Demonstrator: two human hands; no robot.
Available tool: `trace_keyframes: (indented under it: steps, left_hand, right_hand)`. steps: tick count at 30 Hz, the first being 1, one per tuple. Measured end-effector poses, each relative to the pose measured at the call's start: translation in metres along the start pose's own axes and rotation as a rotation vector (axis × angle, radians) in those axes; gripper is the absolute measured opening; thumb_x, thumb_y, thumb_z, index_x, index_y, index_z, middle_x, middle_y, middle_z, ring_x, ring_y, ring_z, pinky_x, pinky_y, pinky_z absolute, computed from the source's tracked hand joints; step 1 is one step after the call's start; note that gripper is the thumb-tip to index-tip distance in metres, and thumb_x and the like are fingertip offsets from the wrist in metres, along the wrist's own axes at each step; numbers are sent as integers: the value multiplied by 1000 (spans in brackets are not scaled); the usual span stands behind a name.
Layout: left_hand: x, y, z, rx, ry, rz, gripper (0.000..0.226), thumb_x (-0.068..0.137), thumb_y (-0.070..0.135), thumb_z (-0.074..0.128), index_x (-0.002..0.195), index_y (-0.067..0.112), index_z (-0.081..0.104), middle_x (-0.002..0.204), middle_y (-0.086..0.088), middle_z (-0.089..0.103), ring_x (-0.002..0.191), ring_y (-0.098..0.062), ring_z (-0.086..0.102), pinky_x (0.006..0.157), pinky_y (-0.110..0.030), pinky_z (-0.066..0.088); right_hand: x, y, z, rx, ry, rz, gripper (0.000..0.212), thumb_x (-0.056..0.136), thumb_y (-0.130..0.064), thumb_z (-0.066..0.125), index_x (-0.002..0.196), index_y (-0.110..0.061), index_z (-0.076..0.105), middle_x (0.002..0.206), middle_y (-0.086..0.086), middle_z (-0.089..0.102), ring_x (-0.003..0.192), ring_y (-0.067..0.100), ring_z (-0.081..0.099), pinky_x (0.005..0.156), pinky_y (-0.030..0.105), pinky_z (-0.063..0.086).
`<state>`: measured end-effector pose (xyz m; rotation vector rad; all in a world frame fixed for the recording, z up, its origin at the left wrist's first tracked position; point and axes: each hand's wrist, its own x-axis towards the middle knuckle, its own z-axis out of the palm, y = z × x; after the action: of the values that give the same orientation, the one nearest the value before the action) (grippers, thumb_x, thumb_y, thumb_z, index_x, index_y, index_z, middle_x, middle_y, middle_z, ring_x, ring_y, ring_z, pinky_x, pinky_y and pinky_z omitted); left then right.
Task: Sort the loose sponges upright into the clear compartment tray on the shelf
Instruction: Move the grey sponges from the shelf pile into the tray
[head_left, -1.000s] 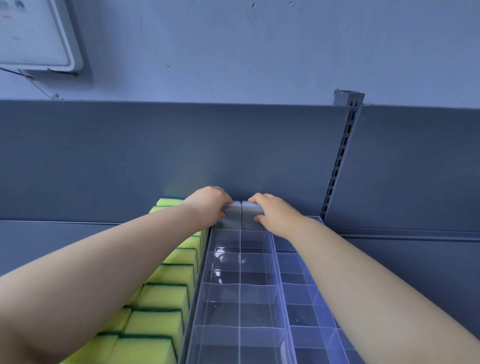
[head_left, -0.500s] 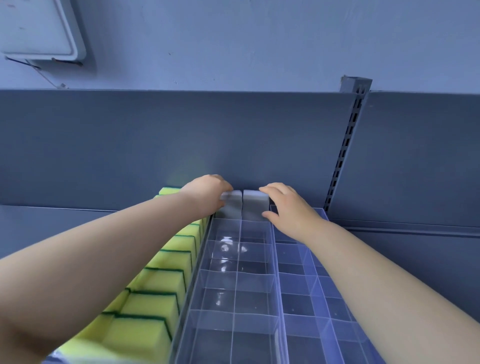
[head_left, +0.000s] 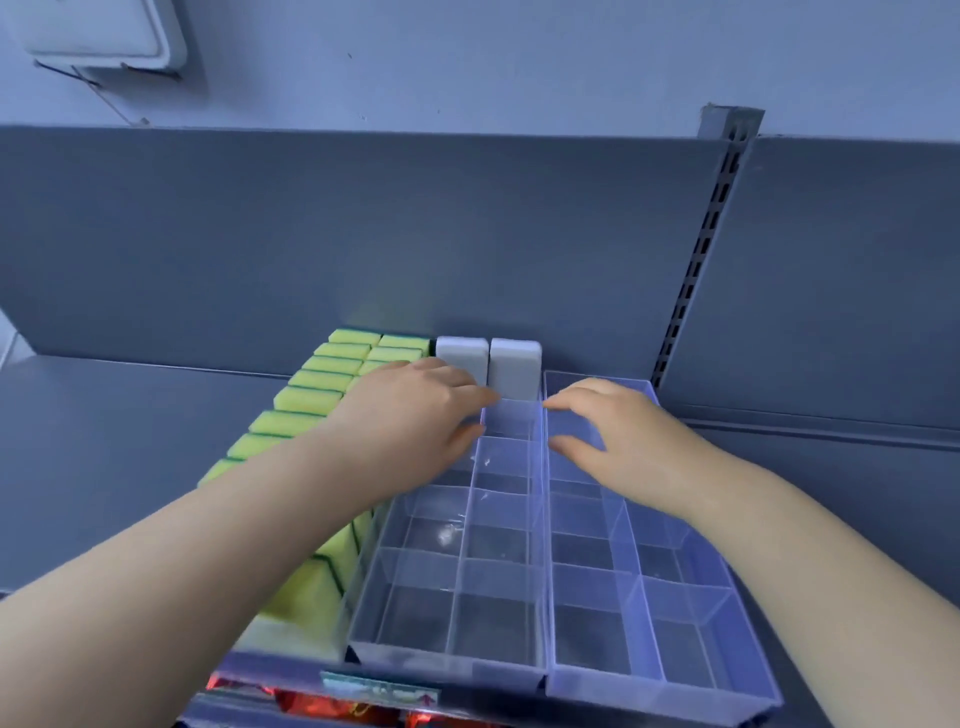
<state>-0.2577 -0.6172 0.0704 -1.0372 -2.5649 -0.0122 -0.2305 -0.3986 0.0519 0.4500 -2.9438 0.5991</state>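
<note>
A pale wall (head_left: 519, 62) carries a white box (head_left: 104, 31) at upper left. Below it a grey back panel (head_left: 311, 234) rises behind a grey shelf (head_left: 104, 441).

Yellow sponges (head_left: 306, 400) with dark green scouring layers stand on edge in two rows that run from front to back. The left hand (head_left: 410, 415) reaches over them, its fingers stretched out, loose and holding nothing. They cover the foot of the left grey sponge (head_left: 461, 353); contact cannot be judged.

That sponge and the right grey sponge (head_left: 514, 369) stand upright, side by side, in the rearmost compartments of the clear tray (head_left: 452, 665), against the back panel. Their tops rise above the rim and their broad faces look toward the shelf front. How far they reach down is hidden, so their long axis cannot be told.

A label strip (head_left: 379, 693) on the shelf edge is too blurred to read.

A second clear tray (head_left: 675, 680) sits just beside the first. The right hand (head_left: 623, 436) hovers over its rear, its fingers relaxed, gripping nothing. A slotted upright (head_left: 696, 249) stands behind.
</note>
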Motion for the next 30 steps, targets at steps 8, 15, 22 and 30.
trace_keyframes:
  steps: [8,15,22,30]
  left_hand:
    - [-83,18,-31,-58,187,128,30,77,36,54,100,25,70,85,9,69,77,-18,65,61,-30,54]
    - [-174,21,-29,-194,190,134,38,82,33,40,103,22,70,89,7,69,78,-18,65,67,-29,53]
    - [-213,57,-22,-293,157,201,36,81,33,44,105,22,69,89,9,70,81,-17,66,69,-28,53]
    - [-197,151,-20,-339,155,308,36,73,35,56,104,23,71,88,10,70,77,-15,67,67,-27,54]
  right_hand:
    - [-70,-93,10,24,123,88,38,92,-35,52,129,-30,48,130,-20,43,121,0,38,91,12,26]
    - [-124,-178,76,118,254,268,37,91,-34,53,128,-31,48,122,-24,42,119,-2,39,96,14,29]
    - [-193,-199,105,164,329,451,39,91,-34,54,129,-30,49,122,-25,39,113,-7,39,96,10,26]
    - [-298,-164,75,99,473,612,34,91,-31,54,124,-28,53,122,-20,42,112,-8,38,87,-2,21]
